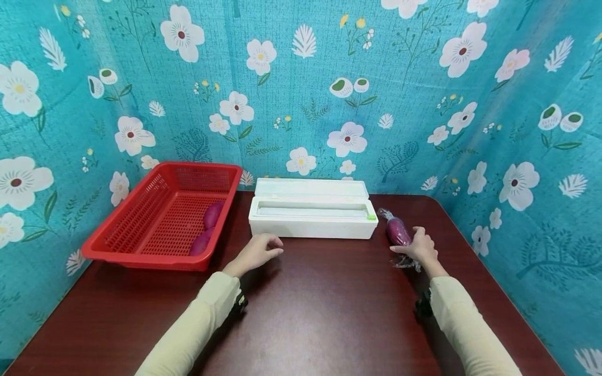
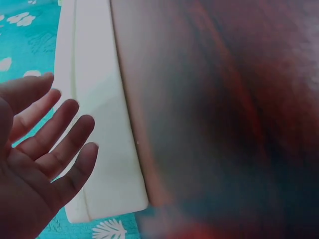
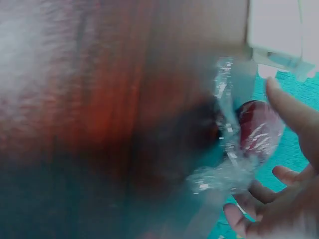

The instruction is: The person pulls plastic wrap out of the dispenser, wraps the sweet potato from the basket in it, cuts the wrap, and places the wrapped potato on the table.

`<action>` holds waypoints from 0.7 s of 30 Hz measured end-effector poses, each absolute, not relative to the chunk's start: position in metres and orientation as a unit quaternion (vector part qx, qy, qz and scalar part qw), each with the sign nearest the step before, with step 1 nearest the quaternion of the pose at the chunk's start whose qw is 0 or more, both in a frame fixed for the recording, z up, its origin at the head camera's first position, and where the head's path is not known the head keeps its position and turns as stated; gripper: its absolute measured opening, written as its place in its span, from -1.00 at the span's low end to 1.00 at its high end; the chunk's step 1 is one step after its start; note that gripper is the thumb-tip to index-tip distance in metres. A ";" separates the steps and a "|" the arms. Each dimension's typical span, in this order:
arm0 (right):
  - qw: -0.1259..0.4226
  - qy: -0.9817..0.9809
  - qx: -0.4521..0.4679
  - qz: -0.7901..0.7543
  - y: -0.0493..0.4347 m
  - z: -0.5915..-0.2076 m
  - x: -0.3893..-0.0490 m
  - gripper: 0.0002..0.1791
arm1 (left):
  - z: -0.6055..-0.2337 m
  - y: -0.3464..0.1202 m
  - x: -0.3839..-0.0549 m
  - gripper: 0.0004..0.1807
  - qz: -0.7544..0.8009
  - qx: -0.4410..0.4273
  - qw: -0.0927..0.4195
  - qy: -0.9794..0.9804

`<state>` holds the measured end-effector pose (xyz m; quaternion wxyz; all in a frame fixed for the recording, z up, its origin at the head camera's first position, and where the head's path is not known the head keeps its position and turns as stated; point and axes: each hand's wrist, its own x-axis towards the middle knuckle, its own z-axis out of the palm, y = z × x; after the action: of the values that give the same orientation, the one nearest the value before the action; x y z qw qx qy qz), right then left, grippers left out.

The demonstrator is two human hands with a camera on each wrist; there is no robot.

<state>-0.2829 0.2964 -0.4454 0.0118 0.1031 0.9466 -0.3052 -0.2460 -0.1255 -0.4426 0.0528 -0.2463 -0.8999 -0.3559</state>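
Observation:
A purple sweet potato [image 1: 397,231] wrapped in clear cling film lies at the right of the table, loose film bunched at both ends. My right hand [image 1: 421,249] is over its near end, thumb and fingers spread apart. In the right wrist view the crinkled film [image 3: 227,174] shows beside the relaxed fingers [image 3: 261,191]. My left hand [image 1: 256,253] hovers empty before the white cling film dispenser [image 1: 312,228], its fingers loosely bent and separated. The dispenser's lid [image 1: 312,187] stands raised at the back, and a green slider [image 1: 371,216] sits at its right end.
A red plastic basket [image 1: 146,258] stands at the left with purple sweet potatoes [image 1: 202,242] along its right side. A flowered blue cloth [image 1: 301,104] hangs behind and beside the dark brown table [image 1: 329,303].

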 end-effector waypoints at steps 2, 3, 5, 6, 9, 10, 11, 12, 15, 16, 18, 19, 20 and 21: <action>-0.002 0.953 0.101 -0.287 0.294 -0.441 -0.285 0.10 | -0.441 -0.126 -0.248 -0.90 -0.367 -0.230 0.075 -0.898; -0.010 0.955 0.097 -0.282 0.293 -0.439 -0.286 0.12 | -0.441 -0.126 -0.250 -0.90 -0.376 -0.219 0.086 -0.896; -0.032 0.956 0.083 -0.281 0.289 -0.434 -0.288 0.15 | -0.440 -0.127 -0.253 -0.89 -0.395 -0.193 0.109 -0.891; -0.045 0.954 0.078 -0.286 0.286 -0.432 -0.289 0.15 | -0.439 -0.127 -0.255 -0.89 -0.406 -0.182 0.119 -0.888; -0.102 0.942 0.062 -0.314 0.276 -0.427 -0.291 0.03 | -0.437 -0.127 -0.259 -0.89 -0.431 -0.157 0.130 -0.879; -0.129 0.935 0.055 -0.325 0.271 -0.425 -0.291 -0.04 | -0.436 -0.127 -0.260 -0.90 -0.437 -0.155 0.133 -0.876; -0.157 0.927 0.046 -0.339 0.266 -0.423 -0.293 -0.13 | -0.434 -0.127 -0.261 -0.90 -0.441 -0.155 0.138 -0.873; -0.185 0.917 0.034 -0.351 0.261 -0.422 -0.294 -0.24 | -0.432 -0.126 -0.263 -0.90 -0.445 -0.153 0.142 -0.871; -0.234 0.890 -0.018 -0.392 0.242 -0.415 -0.299 -0.59 | -0.427 -0.124 -0.267 -0.92 -0.452 -0.145 0.166 -0.864; -0.233 0.882 -0.037 -0.409 0.236 -0.413 -0.300 -0.66 | -0.425 -0.123 -0.268 -0.92 -0.453 -0.140 0.174 -0.863; -0.209 0.868 -0.073 -0.445 0.224 -0.410 -0.303 -0.75 | -0.425 -0.123 -0.271 -0.93 -0.455 -0.130 0.184 -0.862; -0.190 0.862 -0.087 -0.462 0.219 -0.409 -0.305 -0.76 | -0.425 -0.122 -0.272 -0.93 -0.457 -0.124 0.185 -0.861; -0.171 0.857 -0.101 -0.475 0.215 -0.409 -0.307 -0.76 | -0.425 -0.121 -0.274 -0.93 -0.457 -0.120 0.186 -0.862; -0.150 0.853 -0.110 -0.487 0.212 -0.410 -0.309 -0.76 | -0.426 -0.121 -0.275 -0.92 -0.458 -0.117 0.186 -0.861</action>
<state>-0.3088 0.2121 -0.4105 -0.1503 -0.1103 0.8535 -0.4867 -0.2751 -0.1208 -0.4260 0.1862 -0.1170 -0.8612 -0.4582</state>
